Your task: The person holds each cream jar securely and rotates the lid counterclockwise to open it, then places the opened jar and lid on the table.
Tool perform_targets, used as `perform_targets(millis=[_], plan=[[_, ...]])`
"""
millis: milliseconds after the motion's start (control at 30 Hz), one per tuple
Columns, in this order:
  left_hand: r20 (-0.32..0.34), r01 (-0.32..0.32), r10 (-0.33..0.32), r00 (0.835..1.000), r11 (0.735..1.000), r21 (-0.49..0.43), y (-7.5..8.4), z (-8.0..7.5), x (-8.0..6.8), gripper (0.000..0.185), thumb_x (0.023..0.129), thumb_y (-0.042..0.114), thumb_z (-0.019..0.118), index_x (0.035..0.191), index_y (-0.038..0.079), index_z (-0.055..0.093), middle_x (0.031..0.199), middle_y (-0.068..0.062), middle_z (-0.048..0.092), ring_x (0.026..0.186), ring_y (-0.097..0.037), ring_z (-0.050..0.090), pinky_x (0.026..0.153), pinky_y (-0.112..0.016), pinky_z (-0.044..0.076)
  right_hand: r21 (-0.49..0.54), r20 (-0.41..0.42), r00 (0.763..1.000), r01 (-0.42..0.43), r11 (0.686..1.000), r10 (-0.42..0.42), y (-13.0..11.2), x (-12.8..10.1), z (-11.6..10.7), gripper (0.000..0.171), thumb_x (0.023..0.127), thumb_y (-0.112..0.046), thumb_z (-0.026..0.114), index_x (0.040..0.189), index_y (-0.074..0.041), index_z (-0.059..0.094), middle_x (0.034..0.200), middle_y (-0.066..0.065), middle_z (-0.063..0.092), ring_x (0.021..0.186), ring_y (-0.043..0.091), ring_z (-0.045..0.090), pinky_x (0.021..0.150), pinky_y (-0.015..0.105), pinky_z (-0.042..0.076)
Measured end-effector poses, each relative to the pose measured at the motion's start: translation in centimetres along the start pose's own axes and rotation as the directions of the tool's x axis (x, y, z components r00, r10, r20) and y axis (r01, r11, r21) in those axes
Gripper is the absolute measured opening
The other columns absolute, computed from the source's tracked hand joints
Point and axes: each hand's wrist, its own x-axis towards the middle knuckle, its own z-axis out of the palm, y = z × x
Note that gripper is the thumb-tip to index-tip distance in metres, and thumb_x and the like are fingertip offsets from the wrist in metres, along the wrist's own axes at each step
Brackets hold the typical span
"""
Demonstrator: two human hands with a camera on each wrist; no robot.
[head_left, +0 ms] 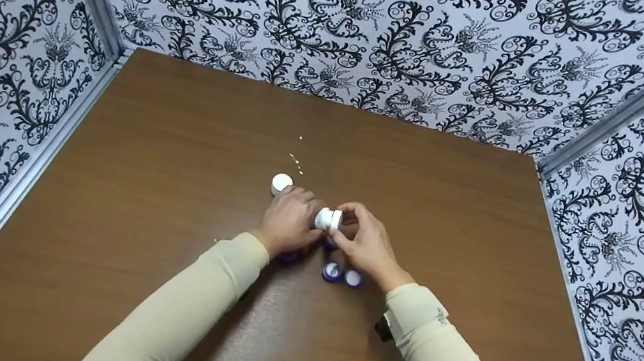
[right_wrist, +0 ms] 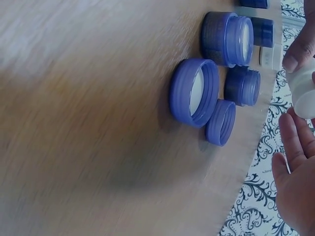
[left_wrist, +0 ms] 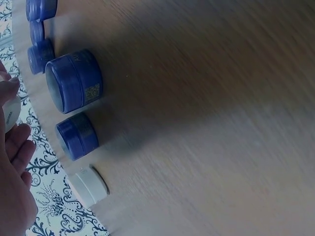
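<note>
Both hands meet above the middle of the brown table and hold one small white jar between them, tipped on its side. My left hand grips its left end and my right hand curls its fingers round the right end. The held white jar shows at the right wrist view's edge beside my right hand. In the left wrist view it is partly cut off by my left hand.
A second white jar stands just beyond the left hand. Two blue lids lie upturned near the right wrist, with an open blue jar and a smaller blue jar. Closed blue jars stand nearby. Patterned walls enclose the table.
</note>
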Motion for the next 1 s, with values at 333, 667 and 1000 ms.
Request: perform_targets(millis=[333, 667, 1000], plan=[[0.020, 0.013, -0.013, 1.000, 1.000, 0.010, -0.1, 0.0, 0.0, 0.037, 0.072, 0.037, 0.082, 0.093, 0.010, 0.070, 0.091, -0.004, 0.067, 0.090, -0.026, 0.061, 0.092, -0.042, 0.045, 0.019, -0.009, 1.000, -0.002, 1.000, 0.002, 0.4, 0.0, -0.1, 0.038, 0.085, -0.020, 0.078, 0.118, -0.014, 0.060, 0.106, 0.000, 0.068, 0.094, 0.018, 0.066, 0.086, 0.039, 0.050], [0.052, 0.010, -0.011, 0.999, 1.000, 0.018, -0.1, -0.1, 0.2, 0.036, 0.073, 0.039, 0.081, 0.093, 0.010, 0.070, 0.090, -0.003, 0.066, 0.090, -0.025, 0.061, 0.092, -0.042, 0.044, 0.010, -0.019, 0.999, -0.029, 1.000, 0.030, 0.8, 0.2, -0.2, 0.038, 0.084, -0.018, 0.078, 0.117, -0.012, 0.060, 0.104, 0.001, 0.068, 0.096, 0.021, 0.066, 0.086, 0.040, 0.049], [0.072, 0.011, -0.012, 0.997, 1.000, 0.016, -0.1, -0.2, 0.3, 0.037, 0.074, 0.039, 0.081, 0.092, 0.010, 0.069, 0.089, -0.003, 0.066, 0.089, -0.026, 0.061, 0.093, -0.042, 0.043, 0.074, -0.030, 0.994, -0.105, 0.992, 0.107, 2.0, 0.4, -0.2, 0.038, 0.084, -0.016, 0.079, 0.115, -0.011, 0.060, 0.103, 0.003, 0.068, 0.096, 0.020, 0.066, 0.088, 0.039, 0.050]])
